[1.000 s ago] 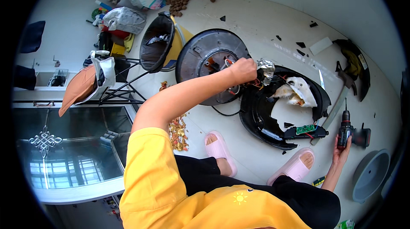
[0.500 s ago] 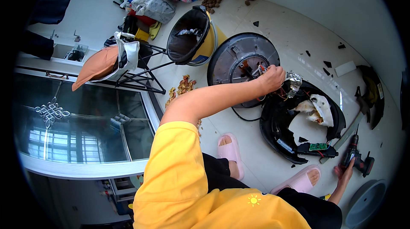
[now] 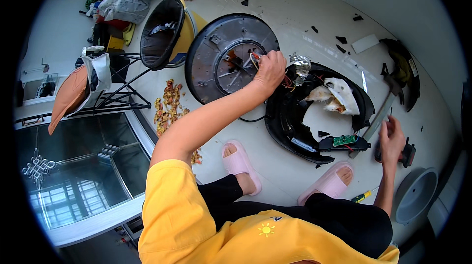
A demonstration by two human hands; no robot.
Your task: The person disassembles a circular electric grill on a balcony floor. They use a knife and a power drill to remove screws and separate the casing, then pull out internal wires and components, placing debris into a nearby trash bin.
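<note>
My left hand [image 3: 269,69] reaches forward and pinches a bundle of red and yellow wires [image 3: 255,58]. The wires run between a round grey metal base plate [image 3: 216,67] and a black round appliance shell [image 3: 295,136] lying open on the floor. Inside the shell sit a green circuit board [image 3: 344,140] and white torn pieces [image 3: 339,94]. A crumpled foil piece [image 3: 300,62] lies just right of my left hand. My right hand [image 3: 392,136] is low at the right, closed on a dark cordless power screwdriver [image 3: 405,155] resting on the floor.
A black pot [image 3: 162,30] stands tilted at the back left beside a black wire rack [image 3: 115,96] and bags. Dried scraps [image 3: 169,104] litter the floor. My feet wear pink slippers [image 3: 241,165]. A small yellow-green screwdriver [image 3: 361,196] and grey bowl [image 3: 415,195] lie right. Glass tabletop [image 3: 73,170] at left.
The view has shifted and drawn nearer. My left hand stays on the wires at the grey plate, and my right hand stays by the power screwdriver on the floor.
</note>
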